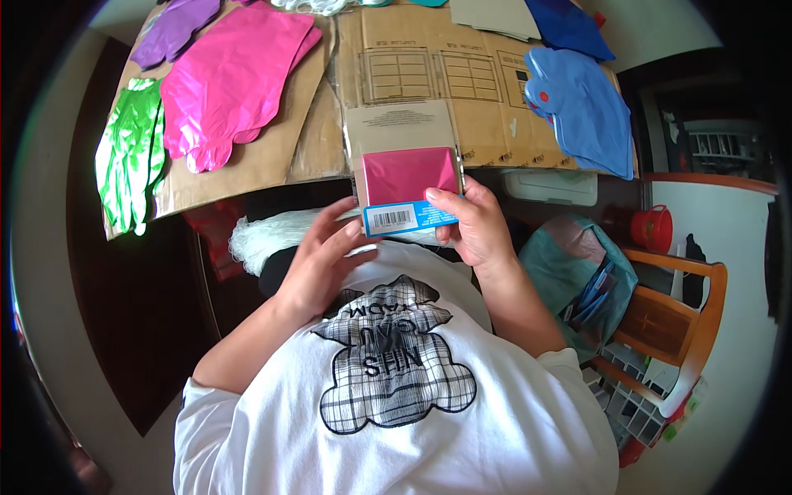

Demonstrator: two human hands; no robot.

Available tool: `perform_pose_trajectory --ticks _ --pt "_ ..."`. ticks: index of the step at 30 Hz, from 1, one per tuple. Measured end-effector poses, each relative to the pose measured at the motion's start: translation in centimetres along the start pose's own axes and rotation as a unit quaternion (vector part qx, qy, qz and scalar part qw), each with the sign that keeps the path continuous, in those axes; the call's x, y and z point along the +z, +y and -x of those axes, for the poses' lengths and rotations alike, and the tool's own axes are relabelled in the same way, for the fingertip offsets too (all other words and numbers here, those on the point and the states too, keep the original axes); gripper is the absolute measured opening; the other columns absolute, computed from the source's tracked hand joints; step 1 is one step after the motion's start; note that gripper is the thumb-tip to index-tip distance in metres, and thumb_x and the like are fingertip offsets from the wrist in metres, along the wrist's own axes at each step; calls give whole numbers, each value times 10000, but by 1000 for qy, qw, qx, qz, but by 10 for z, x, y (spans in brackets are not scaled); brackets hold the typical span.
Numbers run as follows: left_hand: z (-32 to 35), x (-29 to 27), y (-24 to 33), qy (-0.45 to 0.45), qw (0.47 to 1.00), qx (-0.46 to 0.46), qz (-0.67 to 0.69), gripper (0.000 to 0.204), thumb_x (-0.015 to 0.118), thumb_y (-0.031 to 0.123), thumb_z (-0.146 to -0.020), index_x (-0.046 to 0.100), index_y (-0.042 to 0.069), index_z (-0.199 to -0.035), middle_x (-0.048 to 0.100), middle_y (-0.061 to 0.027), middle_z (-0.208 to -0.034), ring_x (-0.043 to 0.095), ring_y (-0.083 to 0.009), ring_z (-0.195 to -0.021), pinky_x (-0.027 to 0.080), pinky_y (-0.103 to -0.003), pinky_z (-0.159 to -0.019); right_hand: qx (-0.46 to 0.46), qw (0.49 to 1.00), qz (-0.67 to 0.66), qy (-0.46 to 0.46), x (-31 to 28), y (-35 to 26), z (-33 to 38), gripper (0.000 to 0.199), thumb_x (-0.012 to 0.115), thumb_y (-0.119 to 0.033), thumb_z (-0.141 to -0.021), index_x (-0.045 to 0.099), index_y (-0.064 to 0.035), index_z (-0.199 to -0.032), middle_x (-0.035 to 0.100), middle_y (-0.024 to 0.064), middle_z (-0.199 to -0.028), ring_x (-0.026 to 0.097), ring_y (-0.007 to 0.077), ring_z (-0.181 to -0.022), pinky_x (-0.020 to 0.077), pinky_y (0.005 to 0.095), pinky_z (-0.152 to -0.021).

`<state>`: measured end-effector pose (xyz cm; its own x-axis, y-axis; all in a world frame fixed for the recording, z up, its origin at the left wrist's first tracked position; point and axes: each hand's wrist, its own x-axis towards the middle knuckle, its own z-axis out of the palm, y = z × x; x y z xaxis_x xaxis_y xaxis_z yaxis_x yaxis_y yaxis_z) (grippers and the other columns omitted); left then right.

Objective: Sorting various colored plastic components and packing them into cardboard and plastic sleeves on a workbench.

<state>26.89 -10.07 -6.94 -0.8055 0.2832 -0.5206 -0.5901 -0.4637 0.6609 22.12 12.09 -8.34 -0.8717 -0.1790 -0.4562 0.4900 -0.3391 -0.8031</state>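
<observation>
A flat packet (410,191) with a magenta foil front and a blue strip along its lower edge is held up just in front of the chest, between the body and the near edge of the cardboard-covered table (313,148). Its long axis runs away from the body, the blue strip nearest. The right hand (474,227) is closed on the packet's right edge, thumb laid over the front. The left hand (318,260) is half open, its fingertips touching the lower left corner. Both hands are equally near.
</observation>
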Motion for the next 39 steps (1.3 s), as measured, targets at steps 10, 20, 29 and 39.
perform_pose_trajectory --ticks 10,20,29,39 --pt "-39 30 0 26 994 19 104 149 556 126 -974 594 30 -1082 659 -79 -1032 662 -181 -937 568 -360 -853 -164 906 378 97 6 -5 2 303 732 -290 -855 614 -23 -934 614 70 -723 535 156 -499 451 311 -467" --pt "-41 34 4 44 994 21 94 139 573 112 -954 602 26 -1059 662 -85 -1001 664 -189 -910 567 -354 -823 -529 468 706 -41 15 -23 32 395 709 -153 -732 649 18 -1082 623 185 -1105 610 302 -996 503 424 -853" --pt "-41 25 10 -26 972 -11 233 366 361 290 -1029 552 11 -1169 646 -150 -1118 631 -278 -1042 476 -441 -993 -569 450 685 -71 13 -28 8 291 616 -117 -809 634 31 -1060 682 198 -968 679 293 -865 541 381 -776" --pt "-48 32 -9 -24 982 57 179 276 388 111 -1003 586 -4 -1157 644 -158 -1167 625 -272 -1093 483 -446 -1002 -495 587 636 -78 18 -40 10 343 686 24 -738 641 -25 -1074 705 129 -964 687 283 -852 534 392 -769"
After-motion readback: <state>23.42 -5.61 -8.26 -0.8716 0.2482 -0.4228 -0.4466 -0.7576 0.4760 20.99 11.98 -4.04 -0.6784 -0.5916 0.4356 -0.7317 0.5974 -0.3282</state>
